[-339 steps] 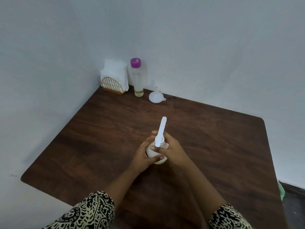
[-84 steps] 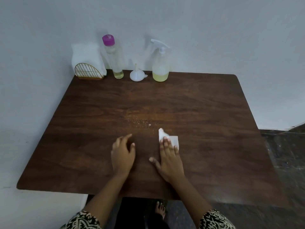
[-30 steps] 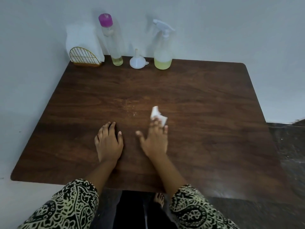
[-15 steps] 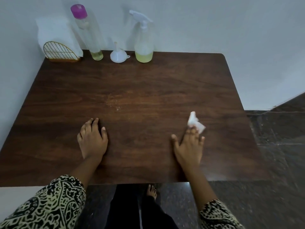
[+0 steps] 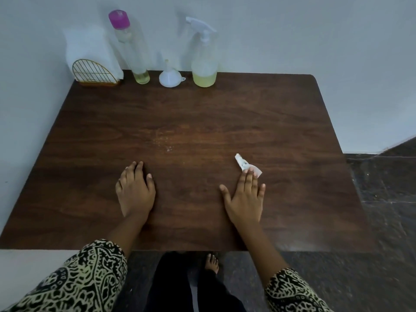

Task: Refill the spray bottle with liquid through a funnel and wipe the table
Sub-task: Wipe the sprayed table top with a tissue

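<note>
Wiping stage. Pins crumpled tissue [image 5: 244,164] to table [image 5: 225,113] under straight fingertips of right hand [image 5: 244,197], likely for flat swiping pressure. Braces with left hand [image 5: 135,190], fingers relaxed, holding nothing. Spray bottle [image 5: 203,61] capped, parked at back edge beside funnel [image 5: 170,76], clear of wipe path. Droplets [image 5: 167,149] unwiped mid-table.

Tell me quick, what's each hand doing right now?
Left hand: open, flat on the table, holding nothing.
Right hand: open, pressing a crumpled tissue down.
</note>
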